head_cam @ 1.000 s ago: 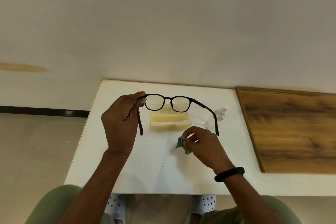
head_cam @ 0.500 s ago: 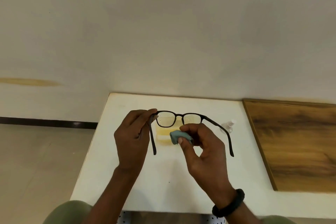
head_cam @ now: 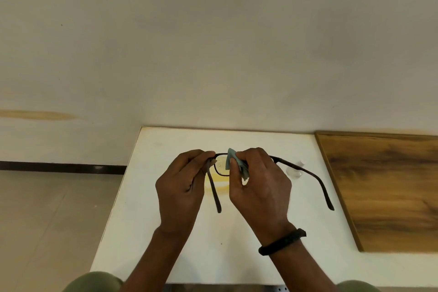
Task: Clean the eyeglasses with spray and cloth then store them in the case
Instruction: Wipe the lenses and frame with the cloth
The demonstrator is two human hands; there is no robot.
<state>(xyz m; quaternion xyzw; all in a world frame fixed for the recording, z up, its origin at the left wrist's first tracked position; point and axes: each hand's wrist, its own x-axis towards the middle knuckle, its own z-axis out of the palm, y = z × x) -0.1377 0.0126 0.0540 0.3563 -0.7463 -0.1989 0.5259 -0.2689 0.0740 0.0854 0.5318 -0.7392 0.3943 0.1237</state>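
A pale wall [head_cam: 213, 42] fills the upper half of what I see, with a dark skirting strip [head_cam: 61, 168] at its foot on the left and tiled floor [head_cam: 47, 220] below that. Against the wall stands the white table [head_cam: 151, 232], and a wooden board [head_cam: 384, 192] lies on its right side, reaching the far edge.

My two arms come up from the bottom over the table. My left hand [head_cam: 182, 187] is closed around the glasses [head_cam: 305, 173] at their left hinge, thumb and fingertips pinched on the frame corner, so the left temple hangs down past my palm toward me. My right hand [head_cam: 260, 187] has its fingers narrowed onto the cloth [head_cam: 231, 157], a small blue-grey piece folded over the frame near the bridge and pressed against the right lens; that lens is hidden behind my fingers and the cloth. A black band [head_cam: 282, 242] sits on my right wrist.

The glasses are held up above the table between my hands, temples open and pointing at me, the right temple running free out to the right. The left lens shows small droplets.

Beneath the glasses the yellowish case [head_cam: 220, 184] rests on the table, mostly covered by my hands. The clear spray bottle [head_cam: 295, 170] lies on the table behind the right temple, near the board.
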